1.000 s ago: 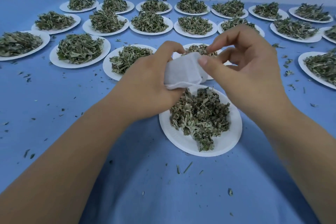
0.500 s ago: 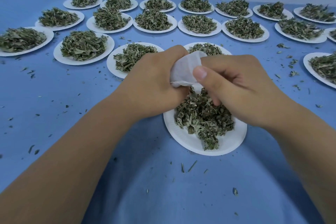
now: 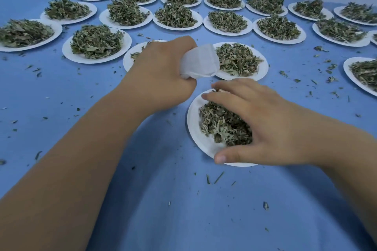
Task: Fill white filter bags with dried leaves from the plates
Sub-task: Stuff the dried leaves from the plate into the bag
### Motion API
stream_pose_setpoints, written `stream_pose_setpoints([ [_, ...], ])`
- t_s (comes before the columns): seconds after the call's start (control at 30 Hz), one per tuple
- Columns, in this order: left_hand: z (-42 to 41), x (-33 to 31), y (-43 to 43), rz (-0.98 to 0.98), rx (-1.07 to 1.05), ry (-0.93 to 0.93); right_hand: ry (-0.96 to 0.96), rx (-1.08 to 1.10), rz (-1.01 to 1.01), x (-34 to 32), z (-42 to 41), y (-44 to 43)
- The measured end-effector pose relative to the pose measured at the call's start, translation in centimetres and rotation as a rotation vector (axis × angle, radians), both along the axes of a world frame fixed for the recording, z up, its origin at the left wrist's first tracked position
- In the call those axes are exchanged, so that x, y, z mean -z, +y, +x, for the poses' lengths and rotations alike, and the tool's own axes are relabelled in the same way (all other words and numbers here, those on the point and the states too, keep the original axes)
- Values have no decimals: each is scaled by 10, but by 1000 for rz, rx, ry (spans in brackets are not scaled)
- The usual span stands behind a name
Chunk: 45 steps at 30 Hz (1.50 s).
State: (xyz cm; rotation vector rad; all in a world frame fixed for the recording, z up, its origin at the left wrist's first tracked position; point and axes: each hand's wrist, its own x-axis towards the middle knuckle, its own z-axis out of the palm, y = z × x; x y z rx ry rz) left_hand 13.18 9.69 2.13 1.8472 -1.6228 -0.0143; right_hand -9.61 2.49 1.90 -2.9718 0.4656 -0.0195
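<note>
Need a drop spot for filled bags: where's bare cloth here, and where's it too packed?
Biggest bare patch: blue cloth nearer than the front plate, between the forearms. Second: left strip before the left plates, only crumbs. Third: gap between the middle plate and the right-edge plate, leaf-littered. Crowded: back rows, nearly rim to rim.

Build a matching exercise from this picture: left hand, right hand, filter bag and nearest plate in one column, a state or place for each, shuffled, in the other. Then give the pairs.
Column one
1. left hand
2. right hand
3. filter bag
4. nearest plate

Column two
A. spread over the leaf pile
B. white, bunched at one end
C. grips the bag
D. lies on the blue cloth, bearing the pile

Pairs: 1-C, 2-A, 3-B, 4-D
</note>
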Motion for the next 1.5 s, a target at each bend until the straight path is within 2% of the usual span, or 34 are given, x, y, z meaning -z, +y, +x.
stream_pose_setpoints([
  [0.23,-1,8,-2,68,118,12,-147,7,134,16,13,-2],
  [0.37,0,6,-1,75,149,-7,-192,11,46,16,10,-3],
  [0.53,4,2,2,114,144,-36,-117,13,18,17,6,0],
  [0.7,7,-1,5,170,124,-82,-258,18,115,13,9,-4],
  [0.97,3,-6,7,166,134,-151,-587,284,335,-10,0,-14],
  [1.27,-18,3,4,194,184,-140,-615,307,350,-10,9,-3],
  [1.5,-30,4,6,150,217,-50,-589,325,381,-15,10,-1],
])
